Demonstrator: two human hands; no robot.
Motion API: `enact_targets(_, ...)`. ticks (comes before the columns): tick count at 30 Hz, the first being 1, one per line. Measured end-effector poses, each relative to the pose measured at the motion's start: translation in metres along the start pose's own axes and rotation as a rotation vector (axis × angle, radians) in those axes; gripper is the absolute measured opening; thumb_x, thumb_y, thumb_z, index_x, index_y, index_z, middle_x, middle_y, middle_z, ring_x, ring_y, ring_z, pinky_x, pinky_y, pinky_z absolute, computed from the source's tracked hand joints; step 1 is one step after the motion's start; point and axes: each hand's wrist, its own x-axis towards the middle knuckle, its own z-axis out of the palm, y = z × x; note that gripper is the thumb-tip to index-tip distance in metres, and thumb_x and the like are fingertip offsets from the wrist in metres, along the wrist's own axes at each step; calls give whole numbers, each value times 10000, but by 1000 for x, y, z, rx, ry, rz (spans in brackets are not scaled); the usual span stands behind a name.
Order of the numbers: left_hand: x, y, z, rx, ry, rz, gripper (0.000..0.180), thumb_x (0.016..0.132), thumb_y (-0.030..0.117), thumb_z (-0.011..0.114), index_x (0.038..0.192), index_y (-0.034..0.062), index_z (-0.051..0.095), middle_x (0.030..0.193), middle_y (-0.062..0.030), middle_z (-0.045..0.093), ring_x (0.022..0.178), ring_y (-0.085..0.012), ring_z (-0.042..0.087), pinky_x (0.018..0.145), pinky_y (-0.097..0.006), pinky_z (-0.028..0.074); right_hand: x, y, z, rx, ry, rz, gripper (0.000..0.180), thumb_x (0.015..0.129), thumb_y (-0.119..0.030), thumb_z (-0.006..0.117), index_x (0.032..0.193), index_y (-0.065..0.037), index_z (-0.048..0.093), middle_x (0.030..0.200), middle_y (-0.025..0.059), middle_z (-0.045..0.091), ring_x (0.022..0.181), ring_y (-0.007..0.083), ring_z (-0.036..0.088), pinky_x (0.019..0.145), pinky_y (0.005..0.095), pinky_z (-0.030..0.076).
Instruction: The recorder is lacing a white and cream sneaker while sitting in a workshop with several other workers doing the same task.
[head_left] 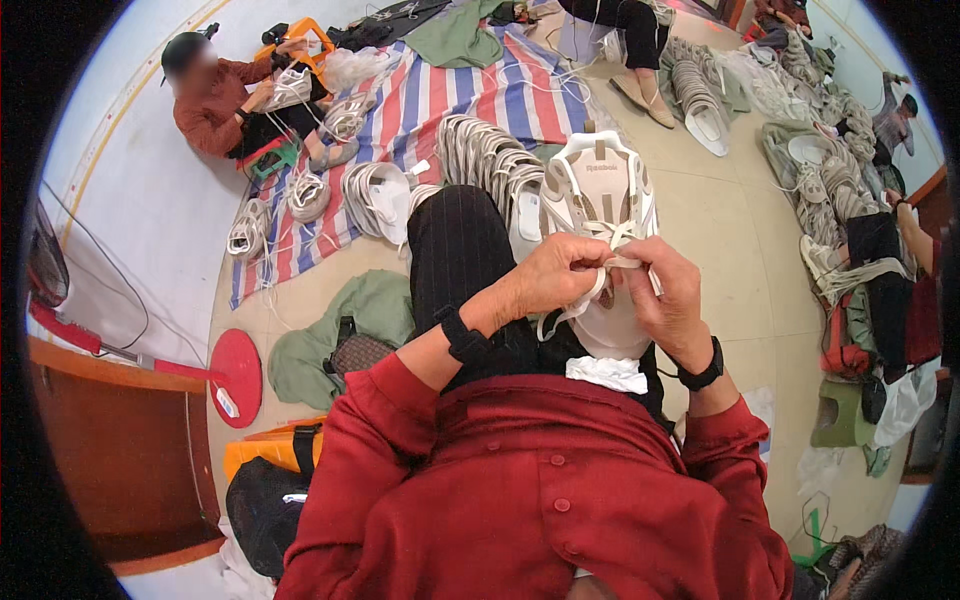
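A white and beige sneaker upper (598, 165) rests on my lap, its tongue pointing away from me. A pale shoelace (613, 232) crosses over its lower eyelets. My left hand (560, 275) pinches the lace on the left side, and a loose loop hangs below its fingers. From the other side my right hand (668, 298) closes thumb and finger on the lace too. Both hands meet just over the lacing and partly hide it. A crumpled white cloth or tissue (607, 374) lies on my lap below the upper.
Rows of stacked shoe uppers (490, 155) stand ahead on a striped sheet (440, 85). A person (220, 105) at the far left handles another upper. Piled uppers (840, 180) and other seated people are at the right. A green cloth (350, 310) and a red round base (236, 375) lie at left.
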Motion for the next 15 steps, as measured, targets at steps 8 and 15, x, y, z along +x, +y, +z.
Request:
enact_targets(8, -9, 0, -3, 303, 173, 58, 218, 818, -12, 503, 953, 18, 672, 698, -1, 612, 626, -51, 537, 583, -219, 451, -7, 28, -14, -373, 105, -165, 253, 735, 90, 591, 966, -14, 591, 788, 146, 603, 690, 294, 606, 608, 346, 486)
enact_targets(15, -7, -6, -8, 213, 532, 37, 180, 855, 19, 560, 1000, 10, 665, 708, -12, 632, 617, -63, 574, 554, -218, 467, 1, 64, 4, -50, 309, 301, 179, 816, 66, 534, 971, -4, 589, 813, 123, 630, 716, 196, 608, 669, 293, 491)
